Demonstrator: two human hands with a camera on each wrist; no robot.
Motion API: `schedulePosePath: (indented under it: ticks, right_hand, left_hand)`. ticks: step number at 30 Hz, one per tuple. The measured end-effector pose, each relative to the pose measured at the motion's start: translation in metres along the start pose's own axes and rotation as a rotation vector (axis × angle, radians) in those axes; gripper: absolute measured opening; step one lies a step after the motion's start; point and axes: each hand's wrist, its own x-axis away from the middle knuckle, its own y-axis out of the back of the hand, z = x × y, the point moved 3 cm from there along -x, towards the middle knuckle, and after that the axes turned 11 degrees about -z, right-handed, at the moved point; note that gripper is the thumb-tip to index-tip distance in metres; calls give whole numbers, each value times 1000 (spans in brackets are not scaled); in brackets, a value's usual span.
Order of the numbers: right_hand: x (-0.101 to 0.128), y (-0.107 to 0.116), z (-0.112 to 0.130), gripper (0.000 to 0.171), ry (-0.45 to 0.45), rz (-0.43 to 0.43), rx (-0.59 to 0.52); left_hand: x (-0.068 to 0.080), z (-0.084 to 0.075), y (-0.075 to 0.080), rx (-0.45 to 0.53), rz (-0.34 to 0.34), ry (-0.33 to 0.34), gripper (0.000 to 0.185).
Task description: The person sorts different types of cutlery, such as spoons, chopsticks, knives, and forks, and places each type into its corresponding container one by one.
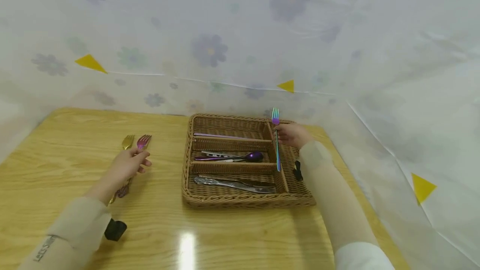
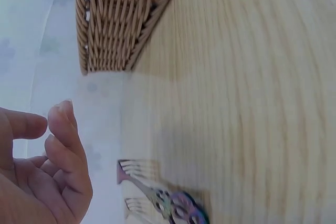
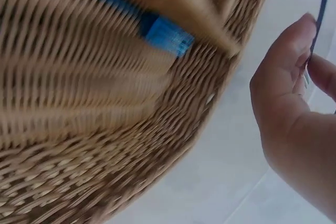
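My right hand (image 1: 294,135) pinches the handle of a rainbow-coloured fork (image 1: 275,116), tines away from me, over the right side of a wicker cutlery tray (image 1: 232,204). In the right wrist view, a blue utensil (image 3: 167,36) lies in a compartment of the tray. My left hand (image 1: 129,164), fingers loosely bent and holding nothing, hovers over two forks on the table. One is a gold fork (image 1: 128,141), the other a pinkish-purple fork (image 1: 143,141) with an openwork handle (image 2: 181,206). The hand hides their middles in the head view.
Along the tray's left lie three compartments: a pinkish utensil (image 1: 225,136) at the back, a purple spoon (image 1: 255,156) with other cutlery in the middle, and silver knives (image 1: 240,185) in front. A flower-printed white sheet (image 1: 210,49) hangs behind the wooden table (image 1: 157,236).
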Motion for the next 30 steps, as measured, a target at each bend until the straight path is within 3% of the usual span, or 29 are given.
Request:
schedulePosePath:
  ticks: [5,8,12,14,19,24,30]
  right_hand:
    - [-5,15,-12,53,-26,-31,15]
    - [-5,20,-15,37,-14,-29,50]
    - [-10,20,-25,31,12,-43,194]
    - [-12,18,-30,40,41,-57,321]
    - [-19,15,-41,39,98,-65,595]
    - [-27,8,-51,36,98,7,700]
    - [-29,-2,-51,28,128,27,804]
  left_hand:
    - [3,12,9,-15,9,27,45]
    - [4,13,11,-11,3,37,48]
    - [2,16,14,5,-9,49,47]
    - [0,18,17,-7,-16,37,44]
    - [-4,29,25,-115,-20,3,39]
    - [-2,40,30,-232,-12,9,38]
    - [0,34,28,-385,-50,-8,30]
